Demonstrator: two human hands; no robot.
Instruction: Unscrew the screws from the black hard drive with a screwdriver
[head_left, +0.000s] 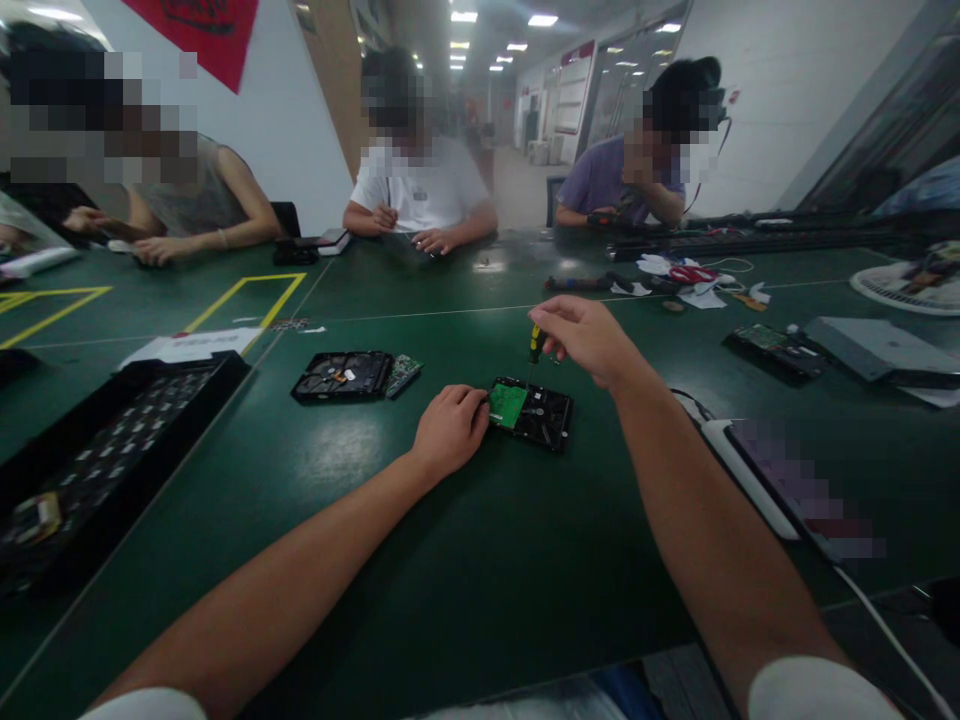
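Note:
A hard drive (551, 418) lies flat on the green table with its green circuit board (508, 404) facing up. My left hand (451, 430) rests on the table with curled fingers gripping the drive's left edge. Above the drive, my right hand (583, 338) is closed around the yellow and black handle of a screwdriver (535, 346). The screwdriver stands nearly upright, its tip down at the right edge of the green board. Whether the tip sits in a screw is too small to tell. Left of my left hand are a second hard drive (343, 376) and a loose circuit board (405, 375).
A long black tray (124, 455) stands at the left. To the right lie a power strip (750, 480) with a white cable, another drive (776, 352) and a silver box (881, 348). Tools and scraps (690, 275) lie farther back. Several people sit across the table.

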